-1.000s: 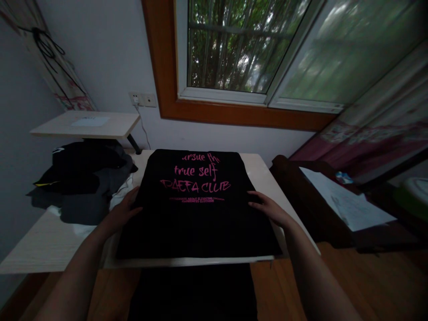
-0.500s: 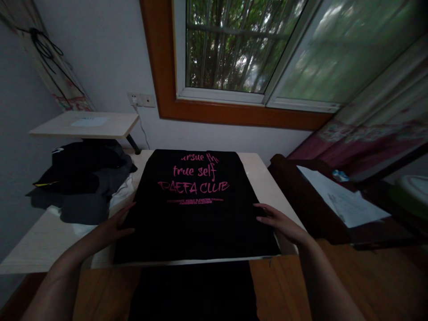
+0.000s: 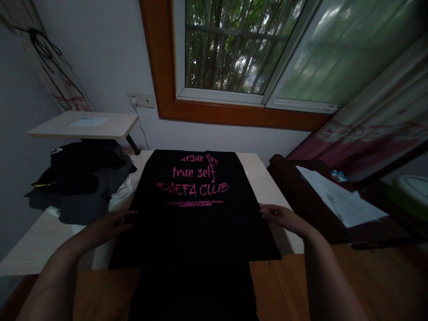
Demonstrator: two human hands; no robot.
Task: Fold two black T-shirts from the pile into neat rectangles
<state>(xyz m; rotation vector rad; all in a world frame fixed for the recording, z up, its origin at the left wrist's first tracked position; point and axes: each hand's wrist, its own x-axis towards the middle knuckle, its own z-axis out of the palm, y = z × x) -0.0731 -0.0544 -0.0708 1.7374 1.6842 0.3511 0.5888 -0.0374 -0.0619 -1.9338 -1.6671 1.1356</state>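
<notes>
A black T-shirt [image 3: 197,232] with pink lettering lies spread flat on the pale table, print side up. Its lower edge reaches the table's front edge and hides part of it. At the left side of the shirt is my left hand [image 3: 109,227], fingers stretched onto the cloth and thumb apart from them. My right hand [image 3: 282,217] is at the opposite side, thumb and fingertips pinched together on the shirt's edge. Dark cloth makes the left fingertips hard to make out.
A pile of black and grey clothes [image 3: 83,187] sits left, under a small raised shelf [image 3: 83,125] with a paper on it. The pale table [image 3: 30,249] stands against the wall below a window. To the right, papers [image 3: 337,196] lie on dark wooden furniture [image 3: 301,196].
The shirt's lower edge has come nearer to me and now covers the strip of table front that showed. Both hands shifted slightly toward me; the right fingers closed on the shirt's edge.
</notes>
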